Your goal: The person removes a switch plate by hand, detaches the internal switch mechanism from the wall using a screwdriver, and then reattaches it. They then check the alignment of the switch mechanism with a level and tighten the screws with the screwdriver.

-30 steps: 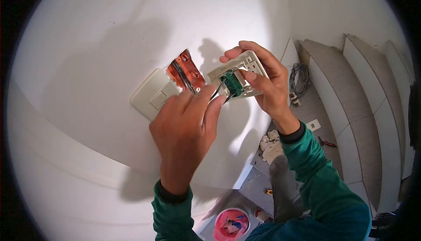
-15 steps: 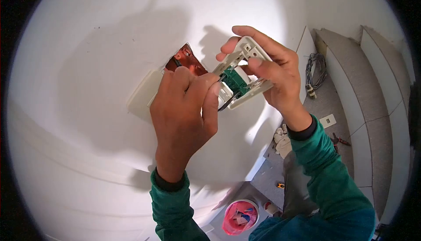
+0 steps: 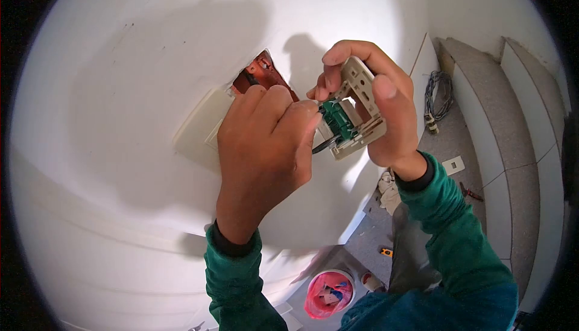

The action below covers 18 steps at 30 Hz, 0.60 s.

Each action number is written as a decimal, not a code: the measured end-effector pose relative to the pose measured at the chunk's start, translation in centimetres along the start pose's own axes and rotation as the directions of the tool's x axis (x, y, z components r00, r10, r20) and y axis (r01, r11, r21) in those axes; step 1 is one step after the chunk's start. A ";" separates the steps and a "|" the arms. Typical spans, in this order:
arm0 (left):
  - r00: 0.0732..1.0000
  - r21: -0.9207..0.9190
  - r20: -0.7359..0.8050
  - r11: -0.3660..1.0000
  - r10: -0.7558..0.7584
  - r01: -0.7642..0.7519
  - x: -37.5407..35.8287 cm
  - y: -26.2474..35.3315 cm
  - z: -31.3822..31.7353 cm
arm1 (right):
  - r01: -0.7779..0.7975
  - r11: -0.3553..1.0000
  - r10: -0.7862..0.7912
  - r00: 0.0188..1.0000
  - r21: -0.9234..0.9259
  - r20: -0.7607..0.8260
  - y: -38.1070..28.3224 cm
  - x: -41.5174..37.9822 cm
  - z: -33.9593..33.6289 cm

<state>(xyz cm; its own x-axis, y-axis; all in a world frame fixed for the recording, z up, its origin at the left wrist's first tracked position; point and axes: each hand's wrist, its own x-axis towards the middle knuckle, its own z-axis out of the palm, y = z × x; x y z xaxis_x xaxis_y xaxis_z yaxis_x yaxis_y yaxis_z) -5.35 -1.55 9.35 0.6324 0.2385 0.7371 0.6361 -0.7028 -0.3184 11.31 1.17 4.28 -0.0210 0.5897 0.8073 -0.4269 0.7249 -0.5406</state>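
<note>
Between the hands: a cream rectangular plastic switch frame [image 3: 369, 94] with slots and holes, held up off the white wall, carrying a green block-shaped module [image 3: 339, 120].
Frame's tilt: slanted, its back turned to the left; the module's long axis runs from far left to near right.
Black wires: thin black wires [image 3: 327, 145] meet the near end of the module and pass left behind the left hand [image 3: 265, 141].
Left hand: thumb and forefinger pressed together at the module's left side; anything between them is hidden. The module lies just right of these fingertips.
Right hand: the right hand [image 3: 398, 120] pinches the frame, thumb on the right, curled fingers on the far side. It is nearer the frame, while the left hand is nearer the wall opening.
Wall opening: an orange-red recessed box [image 3: 265, 69], left of the frame and partly covered by the left knuckles.
Wall plate: a flat cream switch plate [image 3: 196, 126], left of the left hand.
Right floor: a coiled grey cable [image 3: 439, 96], a small white plate [image 3: 453, 165] and red-handled pliers [image 3: 473, 196], beside curved grey steps [image 3: 518, 144].
Near floor: a white bucket with a pink liner [image 3: 318, 310].
</note>
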 end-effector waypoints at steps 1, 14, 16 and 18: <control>1.000 -0.002 -0.002 1.000 -0.009 0.009 -0.1 -0.1 0.0 | -0.029 1.000 0.029 1.000 0.011 -0.004 0.0 0.2 0.0; 0.999 -0.142 0.036 0.990 -0.023 0.028 -0.3 0.8 -1.2 | 0.027 0.999 -0.019 0.985 0.044 -0.171 -0.7 1.1 0.3; 0.999 -0.143 0.034 0.990 -0.009 0.014 -0.5 0.6 -0.9 | 0.032 0.999 -0.026 0.985 0.033 -0.172 -0.6 1.1 0.4; 0.999 -0.142 0.032 0.990 0.001 0.003 -0.6 0.5 -0.8 | 0.035 0.999 -0.030 0.985 0.024 -0.170 -0.6 1.0 0.3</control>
<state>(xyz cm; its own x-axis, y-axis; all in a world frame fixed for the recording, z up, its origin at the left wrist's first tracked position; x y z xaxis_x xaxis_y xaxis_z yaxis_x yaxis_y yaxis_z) -5.76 -2.59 9.26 0.6468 0.2587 0.7175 0.5688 -0.7903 -0.2278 11.22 1.25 5.49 0.1456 0.6192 0.7716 -0.4490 0.7363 -0.5062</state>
